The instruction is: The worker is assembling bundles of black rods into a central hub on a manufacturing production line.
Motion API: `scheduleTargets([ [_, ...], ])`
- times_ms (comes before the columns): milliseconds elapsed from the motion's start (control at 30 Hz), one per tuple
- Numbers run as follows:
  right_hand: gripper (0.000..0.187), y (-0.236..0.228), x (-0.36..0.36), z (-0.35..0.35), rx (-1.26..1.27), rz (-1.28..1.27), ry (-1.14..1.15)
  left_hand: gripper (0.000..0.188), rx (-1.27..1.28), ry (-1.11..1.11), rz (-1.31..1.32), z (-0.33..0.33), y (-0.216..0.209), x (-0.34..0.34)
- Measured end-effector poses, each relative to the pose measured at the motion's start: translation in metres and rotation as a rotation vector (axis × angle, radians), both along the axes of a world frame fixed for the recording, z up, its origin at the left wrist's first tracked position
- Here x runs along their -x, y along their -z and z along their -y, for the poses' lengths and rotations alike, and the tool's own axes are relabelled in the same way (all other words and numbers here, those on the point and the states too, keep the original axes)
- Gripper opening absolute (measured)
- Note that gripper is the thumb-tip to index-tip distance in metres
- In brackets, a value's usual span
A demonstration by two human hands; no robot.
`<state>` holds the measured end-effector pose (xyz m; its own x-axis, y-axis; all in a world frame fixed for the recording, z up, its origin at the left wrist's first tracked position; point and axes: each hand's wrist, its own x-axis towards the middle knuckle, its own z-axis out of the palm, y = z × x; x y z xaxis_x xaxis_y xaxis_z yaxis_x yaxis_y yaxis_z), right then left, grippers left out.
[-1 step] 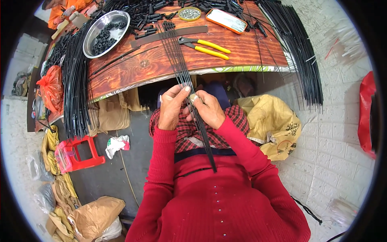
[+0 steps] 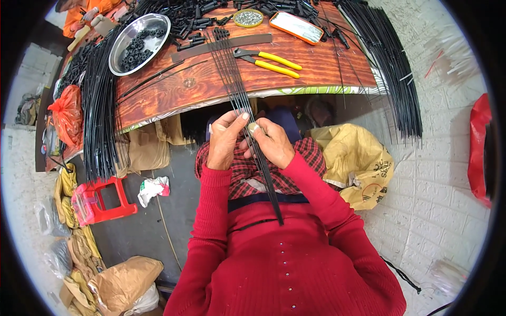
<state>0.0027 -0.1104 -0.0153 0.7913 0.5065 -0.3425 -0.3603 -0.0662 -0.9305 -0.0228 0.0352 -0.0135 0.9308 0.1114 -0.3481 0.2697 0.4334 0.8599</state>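
A slim bundle of long, thin black rods (image 2: 235, 84) runs from the table top down across my lap, fanned out at the far end and drawn together near my waist. My left hand (image 2: 225, 138) pinches the rods from the left with thumb and fingers. From the other side, my right hand (image 2: 273, 143) is closed round the same bundle, a little nearer to me. Pale wraps show on some of my fingers. Beyond the hands, pliers with yellow handles (image 2: 278, 64) lie on the wooden table (image 2: 174, 102), right of the rods' far ends.
A metal bowl (image 2: 115, 59) of black rings stands far left. Beside it hangs a thick rod bundle (image 2: 100, 116); another (image 2: 395, 79) lies right. Small metal pieces fill a round dish (image 2: 247, 18) near a white tray (image 2: 296, 27). A red stool (image 2: 122, 203) stands low left.
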Motion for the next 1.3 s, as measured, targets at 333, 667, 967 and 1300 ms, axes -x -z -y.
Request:
scheduleTargets([
  [333,0.023,0.001,0.002,-0.002,0.096,0.174,0.073,0.016,-0.009,-0.013,0.036,-0.003,0.006,-0.002],
  [667,0.024,0.008,0.004,-0.001,0.097,0.143,0.117,0.014,-0.066,-0.081,0.107,0.0,0.018,-0.005],
  [967,0.022,0.022,-0.002,0.008,0.187,0.274,0.033,0.033,0.088,0.002,0.065,0.01,0.013,-0.011],
  [1300,0.024,-0.026,-0.051,0.072,0.456,0.706,0.094,0.032,0.086,-0.058,0.006,0.001,0.02,-0.007],
])
